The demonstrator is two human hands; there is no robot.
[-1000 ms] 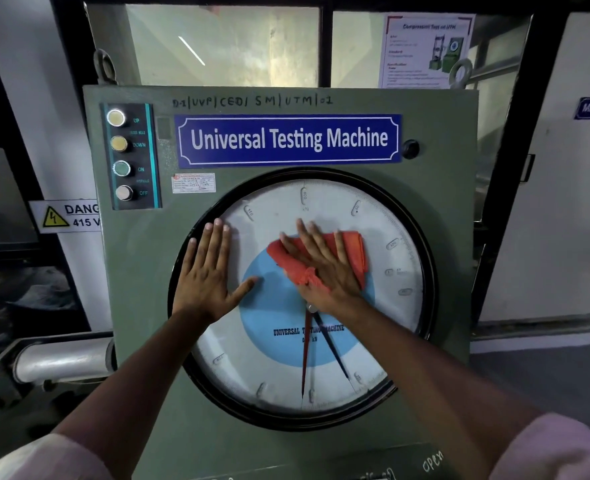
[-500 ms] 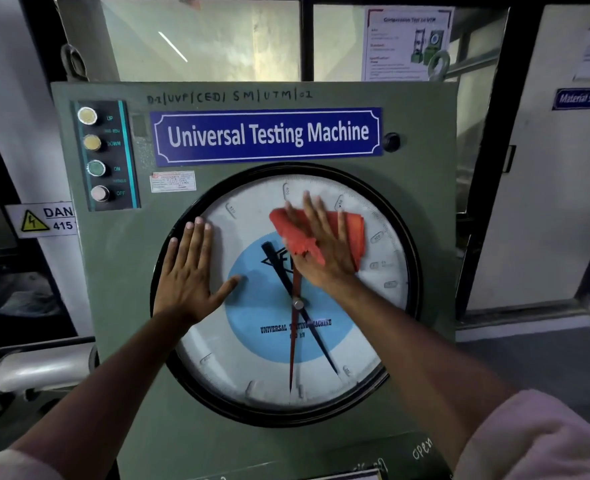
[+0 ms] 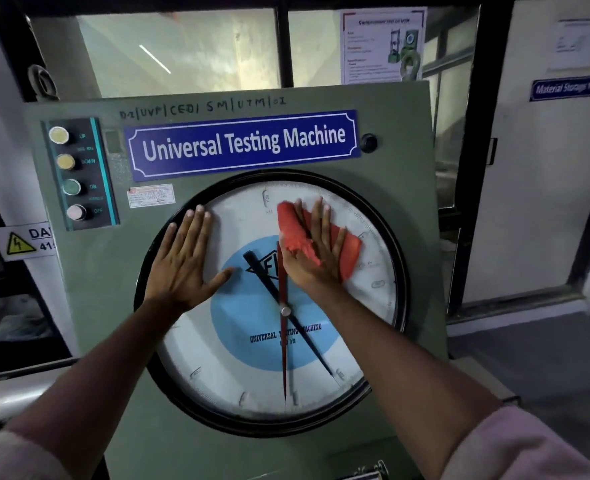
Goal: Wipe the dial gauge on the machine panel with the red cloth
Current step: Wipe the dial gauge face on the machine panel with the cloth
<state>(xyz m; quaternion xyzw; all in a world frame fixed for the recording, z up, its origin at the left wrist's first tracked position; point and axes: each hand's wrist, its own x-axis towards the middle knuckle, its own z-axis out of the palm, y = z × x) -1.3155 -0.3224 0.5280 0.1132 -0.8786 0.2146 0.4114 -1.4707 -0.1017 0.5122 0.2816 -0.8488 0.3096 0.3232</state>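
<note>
A large round dial gauge (image 3: 238,375) with a black rim, white face, blue centre and black and red pointers fills the middle of the green machine panel (image 3: 89,306). My right hand (image 3: 316,251) presses a crumpled red cloth (image 3: 350,252) flat against the upper right of the glass, fingers spread over it. My left hand (image 3: 186,261) lies flat and open on the upper left of the dial, holding nothing. The cloth is partly hidden under my right palm.
A blue "Universal Testing Machine" nameplate (image 3: 243,143) sits above the dial. Several push buttons (image 3: 70,173) stand in a column at the panel's upper left. A yellow danger sign (image 3: 21,242) is on the left wall. A white door (image 3: 543,168) stands to the right.
My right hand has slid the red cloth from the dial's centre upward toward the upper right, uncovering the pointers' hub. My left hand has stayed flat on the upper left.
</note>
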